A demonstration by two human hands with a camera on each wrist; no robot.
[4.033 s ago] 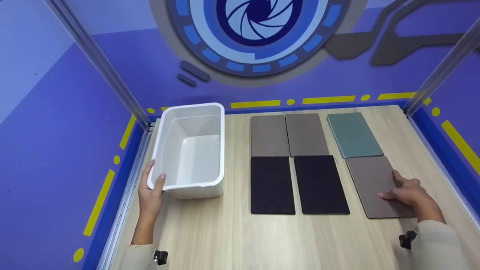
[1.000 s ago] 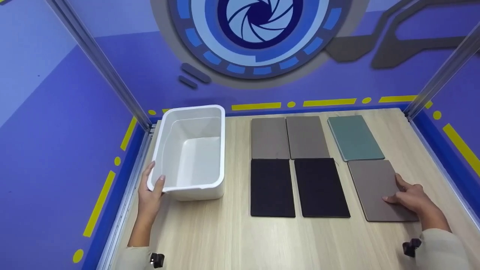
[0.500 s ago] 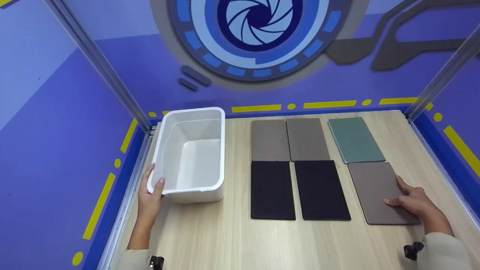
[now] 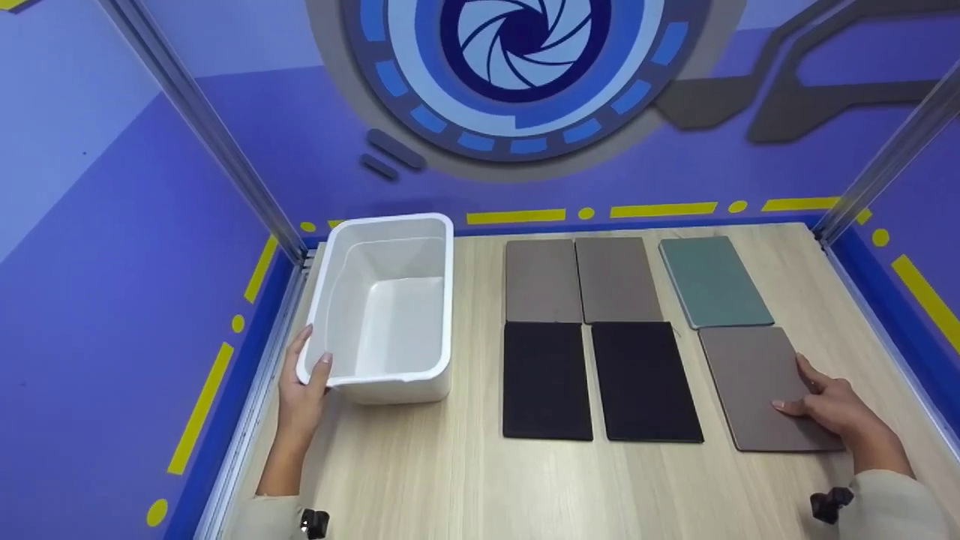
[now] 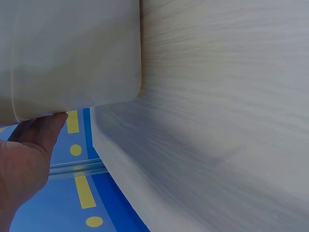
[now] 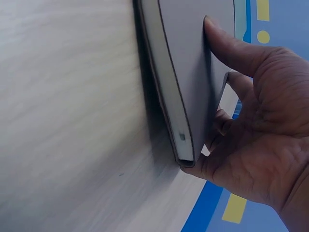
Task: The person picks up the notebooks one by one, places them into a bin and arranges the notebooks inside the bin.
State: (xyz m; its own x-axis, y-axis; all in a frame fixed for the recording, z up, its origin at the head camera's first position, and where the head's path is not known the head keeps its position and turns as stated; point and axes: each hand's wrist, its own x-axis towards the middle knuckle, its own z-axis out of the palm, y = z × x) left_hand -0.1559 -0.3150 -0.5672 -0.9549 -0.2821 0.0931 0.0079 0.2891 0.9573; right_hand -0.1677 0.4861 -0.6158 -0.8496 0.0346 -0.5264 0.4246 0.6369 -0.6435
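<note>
My left hand (image 4: 301, 390) grips the near left corner of a white plastic bin (image 4: 448, 315), its thumb over the rim and its fingers along the outside wall. Nothing lies inside the bin. At the right, my right hand (image 4: 832, 405) holds a taupe notebook (image 4: 742, 382). In the right wrist view the thumb presses on the notebook's cover (image 6: 186, 53), and the other fingers curl round its far edge. White page edges show at its side. A green notebook (image 4: 716, 281) lies just behind it.
Two black notebooks (image 4: 547, 382) lie left of the held one, with two more taupe notebooks (image 4: 544, 281) behind them. All are on a light wooden table (image 4: 480, 480). Blue walls (image 4: 187, 225) with metal corner posts close in the back and sides.
The head view has shifted slightly, so everything sits a little lower in it. Both hands keep their grasp on the bin and the notebook, with hardly any movement.
</note>
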